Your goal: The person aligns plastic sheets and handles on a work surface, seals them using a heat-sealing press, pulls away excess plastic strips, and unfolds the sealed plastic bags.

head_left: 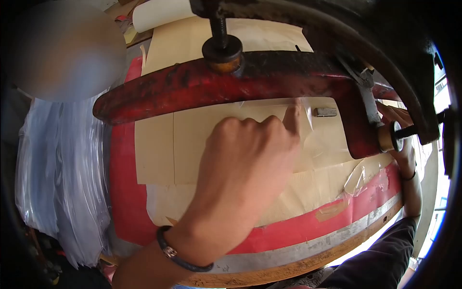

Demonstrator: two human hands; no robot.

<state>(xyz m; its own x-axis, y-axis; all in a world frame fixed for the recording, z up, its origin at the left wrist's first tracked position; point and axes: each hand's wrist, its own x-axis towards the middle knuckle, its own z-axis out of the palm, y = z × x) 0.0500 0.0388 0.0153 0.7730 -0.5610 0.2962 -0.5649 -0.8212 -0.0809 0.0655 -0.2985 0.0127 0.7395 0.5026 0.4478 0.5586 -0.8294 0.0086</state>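
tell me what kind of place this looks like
Likely a small packaging workshop: a heavy red metal arm spans a worn, paper-covered worktable, with a thick pile of clear plastic to one side.

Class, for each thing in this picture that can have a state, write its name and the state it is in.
Left hand: most fingers curled
Right hand: partly hidden
Red metal arm: paint scuffed and darkened
Tan paper: spread out, creased near the front
Red sheet: laid flat, surface worn in places
Clear plastic: heaped, rumpled
Pale roll: rolled up
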